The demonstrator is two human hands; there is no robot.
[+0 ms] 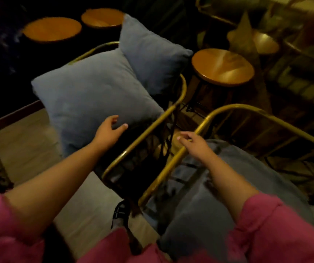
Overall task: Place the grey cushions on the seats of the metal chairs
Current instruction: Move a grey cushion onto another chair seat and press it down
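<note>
Near chair seat hidden under its grey cushion, far chair seat hidden by two cushions, right-side furniture motion-blurred, pink sleeves cropped at bottom edge.

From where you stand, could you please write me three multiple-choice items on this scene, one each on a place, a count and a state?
1. Where does the large grey square cushion rest?
A. on the far gold metal chair
B. on the round wooden stool
C. on the floor

2. How many grey cushions sit on that far chair?
A. one
B. two
C. four

3. What is the left hand doing?
A. gripping a stool
B. lying open at the cushion's near edge
C. holding a cup

Answers: 1 A, the cushion sits inside the gold frame; 2 B, a second grey cushion leans behind it; 3 B, the fingers are spread, clasping nothing.
</note>
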